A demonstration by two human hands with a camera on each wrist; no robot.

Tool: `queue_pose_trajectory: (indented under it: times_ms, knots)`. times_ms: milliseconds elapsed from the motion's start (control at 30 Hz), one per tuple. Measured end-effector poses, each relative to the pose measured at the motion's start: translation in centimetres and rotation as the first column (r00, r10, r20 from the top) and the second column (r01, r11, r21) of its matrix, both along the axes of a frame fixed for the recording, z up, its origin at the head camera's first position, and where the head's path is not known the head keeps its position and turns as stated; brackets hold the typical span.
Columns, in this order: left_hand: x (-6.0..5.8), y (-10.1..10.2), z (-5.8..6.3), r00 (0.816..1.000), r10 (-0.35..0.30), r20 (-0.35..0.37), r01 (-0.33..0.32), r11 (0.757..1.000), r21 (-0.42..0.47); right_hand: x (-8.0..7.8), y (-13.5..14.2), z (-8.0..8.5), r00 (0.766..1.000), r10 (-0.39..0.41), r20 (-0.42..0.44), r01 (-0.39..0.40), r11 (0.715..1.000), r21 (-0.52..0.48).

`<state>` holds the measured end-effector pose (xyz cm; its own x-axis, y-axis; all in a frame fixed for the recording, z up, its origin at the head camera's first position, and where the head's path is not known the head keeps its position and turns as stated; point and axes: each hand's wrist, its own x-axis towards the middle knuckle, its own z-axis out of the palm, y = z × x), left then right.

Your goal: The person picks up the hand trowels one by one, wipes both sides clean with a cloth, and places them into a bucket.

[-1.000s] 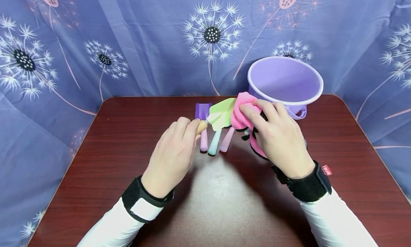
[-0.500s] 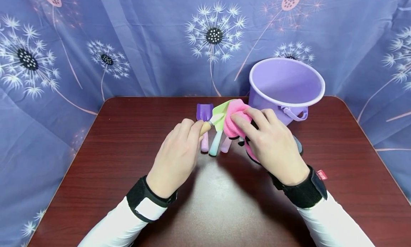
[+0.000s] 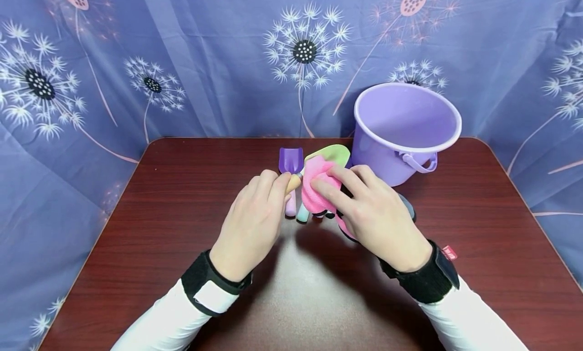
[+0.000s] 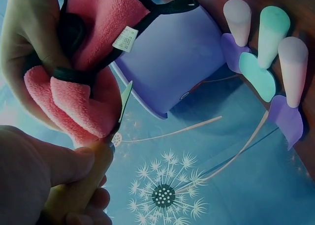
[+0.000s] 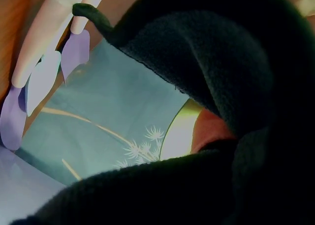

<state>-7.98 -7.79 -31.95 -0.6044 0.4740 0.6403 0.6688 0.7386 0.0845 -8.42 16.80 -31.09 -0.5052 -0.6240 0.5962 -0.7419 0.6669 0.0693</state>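
In the head view my left hand (image 3: 248, 222) grips the wooden handle (image 3: 293, 183) of a small garden trowel with a light green blade (image 3: 337, 152). The trowel is raised over the table, its blade pointing away and to the right. My right hand (image 3: 380, 217) holds a bunched pink cloth (image 3: 319, 186) with black edging around the base of the blade, just ahead of the handle. The left wrist view shows the cloth (image 4: 83, 107) folded about the trowel's neck, a label hanging from it. Dark fabric (image 5: 221, 62) fills much of the right wrist view.
A purple bucket (image 3: 401, 158) stands at the back right. Small tools lie behind the hands, including a purple shovel (image 3: 290, 159) and one with a turquoise handle (image 3: 302, 212). A grey-blue object (image 3: 407, 207) shows beside the right hand. A dandelion-print curtain (image 3: 218, 77) hangs behind.
My right hand has slid the cloth left and nearer, from the blade's front part down to its base by the handle. The blade's tip now shows beyond the cloth. My left hand has barely moved.
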Motion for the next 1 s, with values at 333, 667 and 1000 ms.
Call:
queue_pose_trajectory:
  times_ms: [333,667,1000]
  knots:
    - [-0.1,-0.1,-0.2,1.000,0.019,-0.019,-0.020,1.000,-0.018,0.0,-0.2,0.0,0.997,0.081,0.021,-0.081,0.997,0.002]
    - [-0.2,-0.3,0.0,0.998,0.037,-0.041,-0.038,0.999,-0.038,-0.3,0.1,0.1,0.997,0.071,0.013,-0.071,0.997,0.032]
    - [-0.1,-0.6,0.5,0.999,0.034,-0.041,-0.035,0.999,-0.025,-0.8,1.0,0.0,1.000,-0.017,0.008,0.016,0.999,0.046]
